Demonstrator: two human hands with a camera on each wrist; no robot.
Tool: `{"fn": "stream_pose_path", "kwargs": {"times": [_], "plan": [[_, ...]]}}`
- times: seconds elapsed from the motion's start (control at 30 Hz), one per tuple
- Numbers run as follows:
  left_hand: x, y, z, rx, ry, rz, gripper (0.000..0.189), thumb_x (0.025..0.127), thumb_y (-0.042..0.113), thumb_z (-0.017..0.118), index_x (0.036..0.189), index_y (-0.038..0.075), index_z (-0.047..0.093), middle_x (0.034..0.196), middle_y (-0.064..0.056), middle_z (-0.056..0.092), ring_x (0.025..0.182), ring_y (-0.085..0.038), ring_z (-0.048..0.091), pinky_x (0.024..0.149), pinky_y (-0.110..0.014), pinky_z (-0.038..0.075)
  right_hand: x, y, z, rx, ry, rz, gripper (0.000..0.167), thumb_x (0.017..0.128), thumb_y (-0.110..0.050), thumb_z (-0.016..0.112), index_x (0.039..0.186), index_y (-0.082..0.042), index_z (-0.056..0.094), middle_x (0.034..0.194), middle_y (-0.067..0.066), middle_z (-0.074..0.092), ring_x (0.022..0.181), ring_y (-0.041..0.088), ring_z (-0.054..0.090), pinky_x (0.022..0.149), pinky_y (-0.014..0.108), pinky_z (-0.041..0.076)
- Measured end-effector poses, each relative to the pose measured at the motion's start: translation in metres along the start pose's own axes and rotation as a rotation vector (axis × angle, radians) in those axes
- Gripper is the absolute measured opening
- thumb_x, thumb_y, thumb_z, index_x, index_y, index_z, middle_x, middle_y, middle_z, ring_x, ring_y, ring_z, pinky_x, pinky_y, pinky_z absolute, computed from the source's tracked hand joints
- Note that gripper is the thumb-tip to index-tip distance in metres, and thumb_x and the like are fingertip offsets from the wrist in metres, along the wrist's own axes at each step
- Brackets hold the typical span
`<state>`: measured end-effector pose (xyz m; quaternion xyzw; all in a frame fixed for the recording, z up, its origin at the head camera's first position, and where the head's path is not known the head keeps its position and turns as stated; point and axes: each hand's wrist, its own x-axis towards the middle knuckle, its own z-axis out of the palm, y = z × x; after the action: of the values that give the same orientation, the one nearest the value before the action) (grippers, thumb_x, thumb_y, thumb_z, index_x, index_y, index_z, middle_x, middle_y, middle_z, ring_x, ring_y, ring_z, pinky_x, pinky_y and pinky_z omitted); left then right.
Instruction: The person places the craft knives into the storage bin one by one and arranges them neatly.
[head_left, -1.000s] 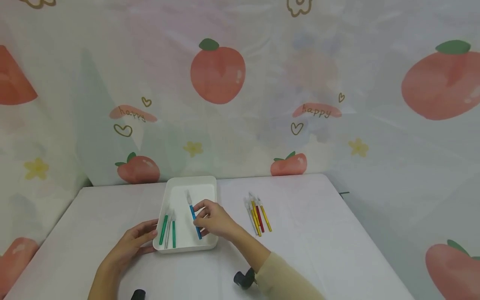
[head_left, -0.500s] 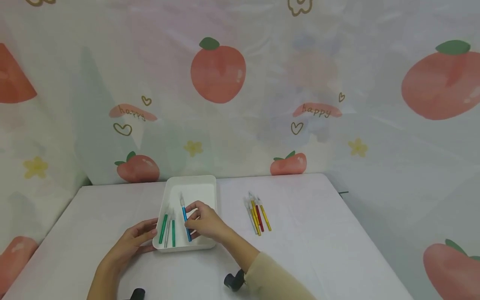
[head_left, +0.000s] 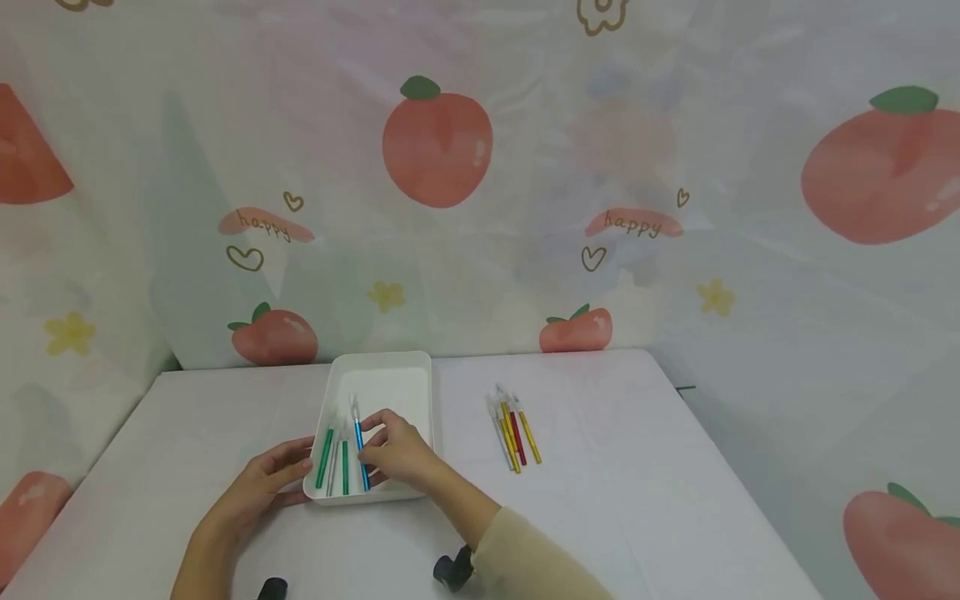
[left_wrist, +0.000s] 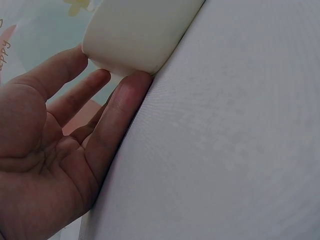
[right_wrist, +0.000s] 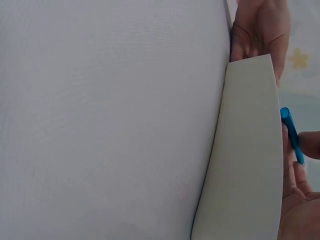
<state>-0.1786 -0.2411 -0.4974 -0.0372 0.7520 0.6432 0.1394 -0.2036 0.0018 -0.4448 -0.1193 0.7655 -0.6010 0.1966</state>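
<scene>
Blue pen [head_left: 361, 457] sits low center in the tray [head_left: 420, 392], right hand [head_left: 397, 454] fingers pinching it beside the green pens [head_left: 326, 458]. Left hand [head_left: 262, 487], fingers straight, steadies the tray's corner on the counter [head_left: 637, 500]. Dropping it crooked could knock the neighbours askew.

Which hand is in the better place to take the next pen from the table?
Probably the right hand: the loose pens lie on its side. The left hand touches the tray.

The table [head_left: 637, 500] lies open right of the tray [head_left: 390, 367]; only the loose pens [head_left: 516, 435] interrupt it.
</scene>
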Motion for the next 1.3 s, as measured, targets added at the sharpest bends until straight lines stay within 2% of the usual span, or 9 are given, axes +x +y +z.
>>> {"fn": "stream_pose_path", "kwargs": {"times": [0.37,0.6,0.83,1.3], "plan": [[-0.001,0.000,0.001,0.000,-0.002,0.003,0.067,0.097,0.032,0.066,0.151,0.004,0.039,0.148,-0.024,0.044,0.115,-0.027,0.064,0.085,-0.040,0.060,0.004,0.011,0.008,-0.019,0.028,0.055,0.036,0.089,-0.002,0.068,0.122,-0.011,0.055,0.088,0.005,0.065,0.069,0.018,0.068,0.056,0.034,0.061],[0.001,0.000,0.002,-0.017,0.012,-0.023,0.067,0.095,0.033,0.069,0.151,0.009,0.041,0.149,-0.021,0.045,0.115,-0.026,0.064,0.086,-0.040,0.060,0.006,0.012,0.011,-0.054,0.068,0.088,0.037,0.087,-0.001,0.069,0.120,-0.012,0.057,0.085,0.003,0.065,0.067,0.018,0.067,0.054,0.030,0.060],[0.001,0.001,0.002,-0.015,-0.003,-0.002,0.068,0.096,0.033,0.067,0.152,0.006,0.038,0.150,-0.023,0.043,0.116,-0.027,0.064,0.086,-0.040,0.060,0.006,0.011,0.014,-0.095,0.088,0.127,0.035,0.087,-0.003,0.071,0.119,-0.012,0.058,0.083,0.002,0.064,0.065,0.016,0.066,0.053,0.027,0.058],[0.000,0.001,0.000,0.000,0.001,-0.006,0.068,0.096,0.033,0.067,0.152,0.007,0.038,0.149,-0.022,0.044,0.116,-0.026,0.064,0.085,-0.039,0.060,0.012,0.011,0.019,-0.182,0.085,0.152,0.036,0.087,-0.005,0.073,0.120,-0.007,0.062,0.077,0.002,0.063,0.059,0.015,0.065,0.051,0.024,0.057]]}}
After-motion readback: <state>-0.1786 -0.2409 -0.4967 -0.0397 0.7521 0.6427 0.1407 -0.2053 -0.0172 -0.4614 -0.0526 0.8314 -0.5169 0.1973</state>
